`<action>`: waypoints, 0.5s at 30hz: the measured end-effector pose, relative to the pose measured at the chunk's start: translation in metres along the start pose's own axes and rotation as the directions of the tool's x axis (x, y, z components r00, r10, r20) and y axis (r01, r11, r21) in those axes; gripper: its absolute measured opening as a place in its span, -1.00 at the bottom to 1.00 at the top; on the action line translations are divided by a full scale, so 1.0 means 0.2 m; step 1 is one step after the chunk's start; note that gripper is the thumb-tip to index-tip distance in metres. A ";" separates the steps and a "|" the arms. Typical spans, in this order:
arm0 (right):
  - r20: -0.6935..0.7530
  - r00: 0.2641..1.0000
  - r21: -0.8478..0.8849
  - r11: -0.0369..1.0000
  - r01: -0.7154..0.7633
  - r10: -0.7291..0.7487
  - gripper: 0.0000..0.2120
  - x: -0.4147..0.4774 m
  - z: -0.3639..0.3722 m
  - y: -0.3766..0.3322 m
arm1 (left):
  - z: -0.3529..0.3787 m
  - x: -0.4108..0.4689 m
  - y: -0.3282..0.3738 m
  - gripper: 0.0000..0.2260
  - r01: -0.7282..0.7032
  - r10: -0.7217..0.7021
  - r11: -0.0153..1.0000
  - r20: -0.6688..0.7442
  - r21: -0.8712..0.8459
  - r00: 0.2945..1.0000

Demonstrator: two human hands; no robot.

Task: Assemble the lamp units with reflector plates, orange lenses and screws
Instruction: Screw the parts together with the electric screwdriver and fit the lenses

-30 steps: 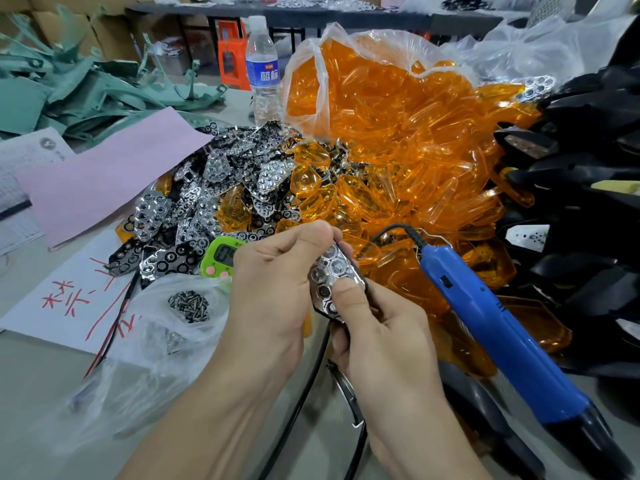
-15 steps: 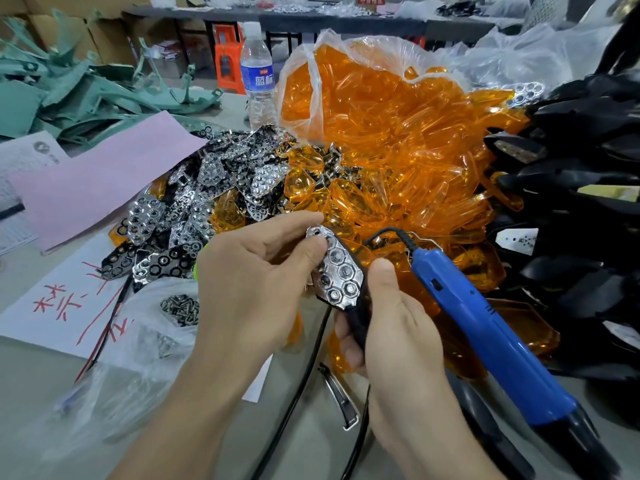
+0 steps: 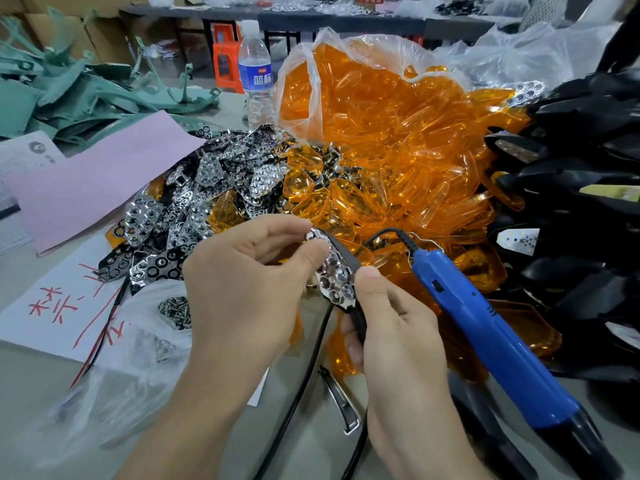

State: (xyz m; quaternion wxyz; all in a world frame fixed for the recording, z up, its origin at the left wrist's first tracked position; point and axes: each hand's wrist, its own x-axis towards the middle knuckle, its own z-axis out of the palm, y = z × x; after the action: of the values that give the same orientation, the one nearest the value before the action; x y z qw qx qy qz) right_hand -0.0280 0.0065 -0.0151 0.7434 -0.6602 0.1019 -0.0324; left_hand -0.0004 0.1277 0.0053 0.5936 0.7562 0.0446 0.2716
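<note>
My left hand (image 3: pixel 249 289) pinches the upper end of a chrome reflector plate (image 3: pixel 334 278) that sits in a black lamp housing (image 3: pixel 356 317). My right hand (image 3: pixel 398 327) grips the housing from below, its thumb on the plate's right edge. A heap of loose chrome reflector plates (image 3: pixel 207 199) lies behind my left hand. Orange lenses (image 3: pixel 381 150) spill from a clear bag at centre. Small screws (image 3: pixel 175 308) sit on a plastic bag left of my left wrist. A blue electric screwdriver (image 3: pixel 485 334) lies to the right of my right hand.
Black lamp housings (image 3: pixel 581 237) are stacked on the right. A water bottle (image 3: pixel 256 74), pink paper (image 3: pixel 93 185), a white sheet with red writing (image 3: pixel 59 306) and green plastic scraps (image 3: pixel 69 88) lie to the left and back. Black cables (image 3: pixel 304 375) cross the near table.
The plate and housing turned from facing me to slanting edge-on. My left fingers moved to the plate's top end and my right thumb slid to its right side.
</note>
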 end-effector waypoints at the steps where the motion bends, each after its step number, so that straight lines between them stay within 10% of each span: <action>1: -0.003 1.000 0.012 1.000 0.008 -0.008 -0.65 0.00 0.00 0.00 | 0.00 0.01 0.00 -0.78 0.017 -0.017 1.000 0.004 -0.020 1.000; 15: -0.011 0.999 0.007 0.999 -0.040 0.040 -0.72 -0.01 -0.01 -0.02 | -0.04 0.02 0.02 -0.81 0.086 -0.081 0.993 0.062 -0.084 0.995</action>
State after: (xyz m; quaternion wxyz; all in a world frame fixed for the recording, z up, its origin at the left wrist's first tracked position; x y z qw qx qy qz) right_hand -0.0290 0.0050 -0.0107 0.7457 -0.6552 0.1193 -0.0215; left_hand -0.0007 0.1350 0.0111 0.6378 0.7349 0.0469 0.2258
